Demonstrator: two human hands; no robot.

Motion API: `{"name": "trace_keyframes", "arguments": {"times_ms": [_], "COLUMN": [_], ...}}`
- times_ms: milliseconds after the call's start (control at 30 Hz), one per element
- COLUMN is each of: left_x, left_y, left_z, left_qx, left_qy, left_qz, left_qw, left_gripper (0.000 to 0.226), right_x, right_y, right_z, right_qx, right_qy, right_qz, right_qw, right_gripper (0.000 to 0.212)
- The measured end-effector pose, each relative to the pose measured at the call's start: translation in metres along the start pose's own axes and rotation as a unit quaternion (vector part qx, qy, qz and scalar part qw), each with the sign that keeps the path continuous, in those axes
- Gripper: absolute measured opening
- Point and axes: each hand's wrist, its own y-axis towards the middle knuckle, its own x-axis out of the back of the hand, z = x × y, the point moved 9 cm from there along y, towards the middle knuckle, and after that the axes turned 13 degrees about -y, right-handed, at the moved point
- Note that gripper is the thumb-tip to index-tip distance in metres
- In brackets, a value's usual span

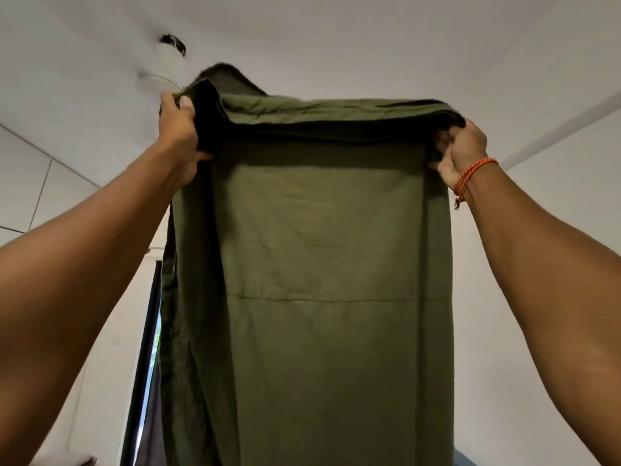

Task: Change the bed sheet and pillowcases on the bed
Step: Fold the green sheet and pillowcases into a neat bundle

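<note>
A person holds a green sheet (322, 264) overhead, arms stretched up toward the ceiling (369, 38). The left hand (179, 129), at 10 o'clock, has its fingers curled round the folded top corner; the right hand (462, 153), at 2 o'clock, with an orange cord bracelet (468, 178) on the wrist, pinches the opposite corner. The cloth hangs between them in several layers, folded over along the top edge, a crease running across it near the middle. By the look of it, this is the unfolding or shaking-out step; the next move would call for opening the layers and casting the sheet out over the bed. The bed itself is not visible, nor any pillow; the sheet's lower end runs out of sight at 6 o'clock. A ceiling fan (161, 67) at 11 o'clock is partly hidden behind the cloth, and a dark curtain (151, 381) edges in at 8 o'clock.
</note>
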Motion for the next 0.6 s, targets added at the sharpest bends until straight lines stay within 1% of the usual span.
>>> {"name": "trace_keyframes", "arguments": {"times_ms": [67,167,267,367,600], "left_x": [-0.011,-0.019,-0.017,-0.011,0.0], "left_y": [0.002,0.002,-0.002,-0.006,-0.034], "left_z": [-0.038,-0.084,-0.121,-0.157,-0.252], "left_qx": [-0.031,-0.063,-0.072,-0.087,-0.103], "left_qy": [0.009,0.026,0.025,0.014,0.007], "left_qz": [0.007,0.005,0.001,0.011,0.043], "left_qw": [0.999,0.998,0.997,0.996,0.994], "left_gripper": [0.015,0.014,0.013,0.011,0.014], "right_x": [-0.004,-0.007,-0.007,-0.006,-0.004], "right_y": [-0.002,-0.007,-0.02,-0.039,-0.103], "right_z": [0.034,0.074,0.112,0.156,0.262], "right_qx": [0.026,0.053,0.07,0.086,0.109], "right_qy": [-0.005,-0.019,-0.037,-0.054,-0.062], "right_qz": [0.002,-0.002,-0.013,-0.022,-0.067], "right_qw": [1.0,0.998,0.997,0.995,0.99], "right_gripper": [0.039,0.027,0.021,0.019,0.024]}}
